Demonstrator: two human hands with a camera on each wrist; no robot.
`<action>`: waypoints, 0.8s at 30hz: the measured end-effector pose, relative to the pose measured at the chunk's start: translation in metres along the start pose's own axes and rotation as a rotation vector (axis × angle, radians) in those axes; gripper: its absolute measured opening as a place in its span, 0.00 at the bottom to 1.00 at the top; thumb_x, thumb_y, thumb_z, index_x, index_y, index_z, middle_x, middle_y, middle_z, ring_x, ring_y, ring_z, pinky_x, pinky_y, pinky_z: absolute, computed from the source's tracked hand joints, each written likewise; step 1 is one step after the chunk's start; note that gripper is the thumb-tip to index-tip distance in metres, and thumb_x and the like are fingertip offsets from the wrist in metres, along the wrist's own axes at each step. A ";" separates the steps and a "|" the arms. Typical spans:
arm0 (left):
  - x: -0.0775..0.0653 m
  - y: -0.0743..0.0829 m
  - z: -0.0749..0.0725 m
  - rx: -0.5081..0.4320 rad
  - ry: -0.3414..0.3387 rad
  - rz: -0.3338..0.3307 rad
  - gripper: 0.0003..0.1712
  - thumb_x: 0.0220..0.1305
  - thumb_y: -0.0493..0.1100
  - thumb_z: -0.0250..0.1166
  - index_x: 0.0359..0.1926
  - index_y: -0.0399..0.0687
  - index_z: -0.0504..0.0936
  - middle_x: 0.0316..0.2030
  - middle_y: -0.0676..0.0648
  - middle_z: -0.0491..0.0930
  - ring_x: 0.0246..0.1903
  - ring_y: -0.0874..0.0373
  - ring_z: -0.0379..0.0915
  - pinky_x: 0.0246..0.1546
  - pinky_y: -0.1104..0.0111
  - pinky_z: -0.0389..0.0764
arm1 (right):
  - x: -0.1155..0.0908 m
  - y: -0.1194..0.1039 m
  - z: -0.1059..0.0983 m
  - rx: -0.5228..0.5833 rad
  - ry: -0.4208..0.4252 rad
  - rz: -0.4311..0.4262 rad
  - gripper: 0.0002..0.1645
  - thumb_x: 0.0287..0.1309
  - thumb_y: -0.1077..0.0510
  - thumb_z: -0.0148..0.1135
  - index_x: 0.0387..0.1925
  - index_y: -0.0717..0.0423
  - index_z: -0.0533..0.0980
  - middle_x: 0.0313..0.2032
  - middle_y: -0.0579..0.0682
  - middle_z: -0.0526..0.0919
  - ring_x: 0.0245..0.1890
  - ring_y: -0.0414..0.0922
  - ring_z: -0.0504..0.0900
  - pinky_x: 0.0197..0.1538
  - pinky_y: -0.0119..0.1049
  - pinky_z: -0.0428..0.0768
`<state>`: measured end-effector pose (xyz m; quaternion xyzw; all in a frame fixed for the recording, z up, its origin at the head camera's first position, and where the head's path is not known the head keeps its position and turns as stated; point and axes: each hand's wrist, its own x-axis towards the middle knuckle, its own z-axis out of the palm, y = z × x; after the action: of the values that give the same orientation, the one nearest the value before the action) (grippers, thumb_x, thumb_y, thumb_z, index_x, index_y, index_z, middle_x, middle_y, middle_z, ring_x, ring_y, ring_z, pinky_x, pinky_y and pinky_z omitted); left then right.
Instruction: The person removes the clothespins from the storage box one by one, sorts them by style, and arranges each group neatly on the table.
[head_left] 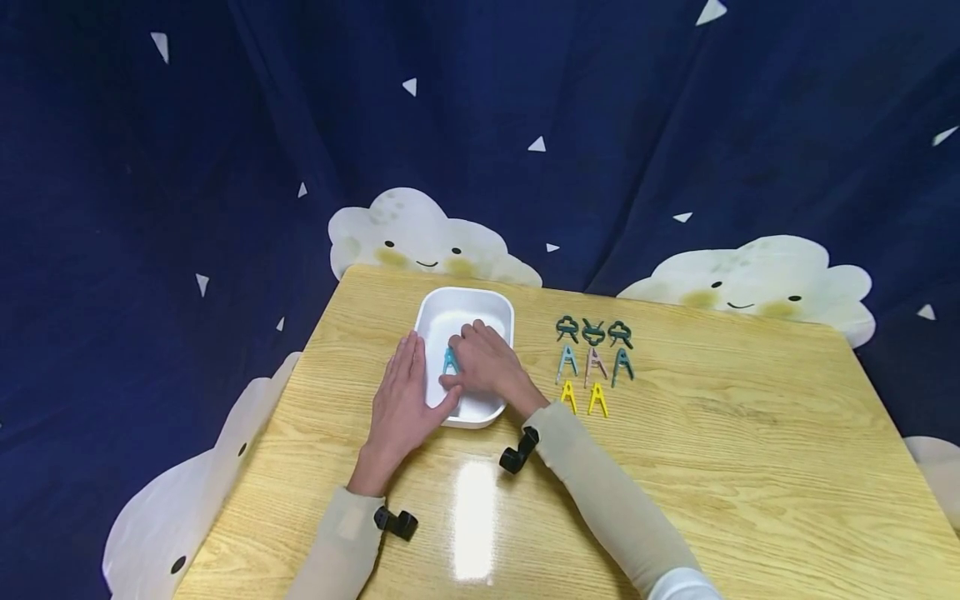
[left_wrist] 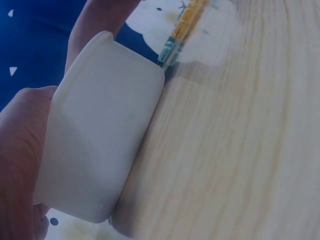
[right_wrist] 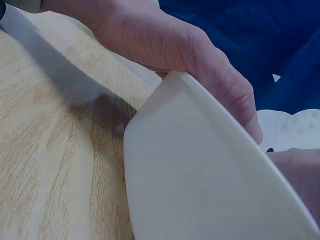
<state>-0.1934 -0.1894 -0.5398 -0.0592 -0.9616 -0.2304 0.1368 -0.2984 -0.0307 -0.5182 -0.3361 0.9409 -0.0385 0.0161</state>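
Observation:
A white tray [head_left: 465, 295] stands on the wooden table. My left hand [head_left: 405, 400] rests along its left rim in the head view, with the fingers straight and the thumb over the near corner. Inside the tray, the curled fingers of my right hand [head_left: 486, 362] pinch a light blue clothespin [head_left: 450, 362] by thumb and forefinger. Both wrist views show mainly the tray's outer wall [left_wrist: 100, 130], with part of the right hand [right_wrist: 220, 75] reaching over the rim; the fingertips are hidden there.
Right of the tray lie rows of clips: dark green cloud-shaped clips [head_left: 593, 332], blue, pink [head_left: 595, 367] and green clothespins [head_left: 622, 367], and yellow clothespins [head_left: 597, 400]. A dark blue curtain [head_left: 480, 125] with smiling clouds hangs behind the table [head_left: 720, 467].

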 end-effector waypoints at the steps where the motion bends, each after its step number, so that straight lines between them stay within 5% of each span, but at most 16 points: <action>1: 0.000 0.000 0.000 0.000 0.001 0.001 0.61 0.68 0.73 0.57 0.81 0.32 0.50 0.82 0.35 0.49 0.82 0.44 0.42 0.81 0.53 0.51 | 0.000 0.000 0.000 -0.001 0.004 -0.002 0.33 0.56 0.27 0.68 0.44 0.51 0.81 0.40 0.47 0.76 0.44 0.46 0.68 0.50 0.40 0.73; 9: 0.000 0.000 0.000 -0.009 0.018 0.021 0.60 0.68 0.71 0.58 0.81 0.30 0.51 0.81 0.34 0.50 0.81 0.41 0.44 0.80 0.50 0.54 | -0.001 0.003 -0.005 0.098 0.104 0.002 0.43 0.52 0.27 0.70 0.57 0.54 0.82 0.48 0.49 0.81 0.46 0.48 0.71 0.52 0.41 0.75; 24: 0.001 0.000 -0.001 0.001 0.016 0.019 0.60 0.68 0.71 0.57 0.80 0.29 0.52 0.81 0.34 0.51 0.81 0.42 0.44 0.81 0.53 0.52 | -0.018 0.009 -0.020 0.141 0.196 0.018 0.40 0.49 0.29 0.70 0.54 0.54 0.83 0.46 0.50 0.82 0.42 0.49 0.69 0.44 0.39 0.74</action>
<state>-0.1947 -0.1898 -0.5389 -0.0667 -0.9600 -0.2290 0.1466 -0.2914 -0.0114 -0.4986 -0.3204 0.9359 -0.1372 -0.0522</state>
